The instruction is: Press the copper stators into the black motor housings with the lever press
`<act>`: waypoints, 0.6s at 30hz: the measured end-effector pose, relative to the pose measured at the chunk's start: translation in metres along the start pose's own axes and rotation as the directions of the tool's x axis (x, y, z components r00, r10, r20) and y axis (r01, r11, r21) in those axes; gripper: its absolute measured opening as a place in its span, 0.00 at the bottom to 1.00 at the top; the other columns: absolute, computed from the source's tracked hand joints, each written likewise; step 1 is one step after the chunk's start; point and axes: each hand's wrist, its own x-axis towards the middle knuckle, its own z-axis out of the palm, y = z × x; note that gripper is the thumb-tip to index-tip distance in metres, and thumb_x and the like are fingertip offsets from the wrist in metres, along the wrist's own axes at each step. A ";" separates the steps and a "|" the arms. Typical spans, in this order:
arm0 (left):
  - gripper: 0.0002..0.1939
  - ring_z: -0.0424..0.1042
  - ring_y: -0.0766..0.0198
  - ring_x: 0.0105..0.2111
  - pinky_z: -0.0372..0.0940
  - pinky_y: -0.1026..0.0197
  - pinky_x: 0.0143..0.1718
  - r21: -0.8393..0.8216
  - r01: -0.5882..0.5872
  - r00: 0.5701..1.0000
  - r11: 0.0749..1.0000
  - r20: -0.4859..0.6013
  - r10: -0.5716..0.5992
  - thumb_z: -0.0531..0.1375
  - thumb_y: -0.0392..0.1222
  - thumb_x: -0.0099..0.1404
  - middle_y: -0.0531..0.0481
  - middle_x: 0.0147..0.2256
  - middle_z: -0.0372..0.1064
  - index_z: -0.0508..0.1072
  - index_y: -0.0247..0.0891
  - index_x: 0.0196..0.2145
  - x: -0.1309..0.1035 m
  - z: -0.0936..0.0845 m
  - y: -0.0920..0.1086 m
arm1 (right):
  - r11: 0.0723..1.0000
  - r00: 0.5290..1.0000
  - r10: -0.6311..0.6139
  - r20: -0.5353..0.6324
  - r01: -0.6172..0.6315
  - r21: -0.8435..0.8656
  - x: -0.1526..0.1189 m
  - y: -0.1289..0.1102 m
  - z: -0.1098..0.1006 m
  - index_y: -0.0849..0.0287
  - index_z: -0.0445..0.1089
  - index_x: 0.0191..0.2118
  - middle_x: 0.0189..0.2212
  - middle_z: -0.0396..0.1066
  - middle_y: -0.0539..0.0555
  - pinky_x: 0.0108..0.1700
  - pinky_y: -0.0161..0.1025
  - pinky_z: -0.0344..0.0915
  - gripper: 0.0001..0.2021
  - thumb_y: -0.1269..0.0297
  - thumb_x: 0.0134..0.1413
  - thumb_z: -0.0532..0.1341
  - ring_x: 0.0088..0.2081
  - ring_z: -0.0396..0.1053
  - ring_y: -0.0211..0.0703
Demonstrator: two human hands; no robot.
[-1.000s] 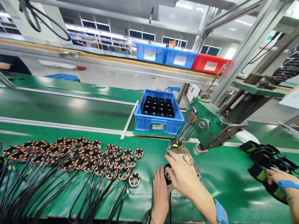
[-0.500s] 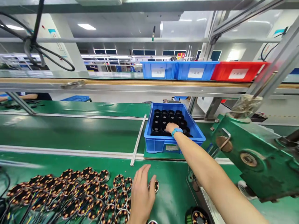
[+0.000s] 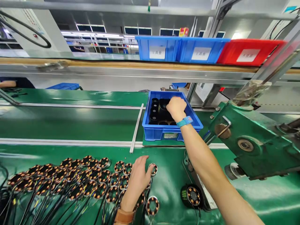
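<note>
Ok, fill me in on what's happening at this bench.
A person is working at a green bench with both hands. The right hand is over the blue bin of black cylindrical housings; whether it grips one cannot be told. The left hand rests on the rows of copper-wound stators with black leads, beside the stator at the row's end. One assembled unit sits by the green press.

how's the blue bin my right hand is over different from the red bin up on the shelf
The blue bin sits low on the green table, open side in view, holding black cups; the red bin sits up on the shelf, contents hidden. Colours differ. Both carry a front label.
</note>
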 end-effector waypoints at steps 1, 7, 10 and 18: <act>0.20 0.73 0.45 0.58 0.67 0.40 0.59 0.031 0.003 0.997 1.000 0.076 -0.005 0.60 0.46 0.69 0.37 0.55 0.75 0.72 0.38 0.56 -0.006 0.001 0.001 | 1.000 0.998 -0.025 -0.054 0.026 0.004 -0.014 0.002 -0.013 0.69 0.73 0.53 0.52 0.71 0.69 0.54 0.45 0.69 0.14 0.71 0.69 0.53 0.55 0.72 0.55; 0.28 0.66 0.37 0.63 0.60 0.36 0.61 0.290 -0.025 0.943 0.957 0.325 -0.074 0.65 0.40 0.63 0.31 0.58 0.71 0.69 0.33 0.60 -0.015 0.017 0.034 | 0.951 0.947 -0.270 -0.175 0.291 0.109 -0.137 0.037 -0.050 0.62 0.74 0.34 0.30 0.73 0.57 0.36 0.36 0.56 0.16 0.58 0.67 0.56 0.33 0.71 0.44; 0.23 0.70 0.37 0.57 0.61 0.37 0.58 0.384 -0.018 0.933 0.923 0.337 -0.122 0.63 0.33 0.62 0.31 0.53 0.74 0.72 0.31 0.56 -0.009 0.020 0.043 | 0.933 0.941 -0.335 -0.049 0.339 0.123 -0.182 0.060 -0.027 0.59 0.72 0.31 0.26 0.72 0.52 0.32 0.38 0.47 0.15 0.58 0.66 0.57 0.29 0.68 0.39; 0.32 0.60 0.38 0.68 0.55 0.38 0.65 0.349 0.016 0.958 0.937 0.262 -0.114 0.65 0.39 0.63 0.31 0.62 0.68 0.65 0.35 0.64 -0.017 0.004 0.027 | 0.993 0.953 -0.112 0.283 0.117 -0.002 -0.181 0.082 0.065 0.64 0.78 0.41 0.41 0.77 0.65 0.42 0.37 0.63 0.12 0.64 0.65 0.58 0.44 0.77 0.50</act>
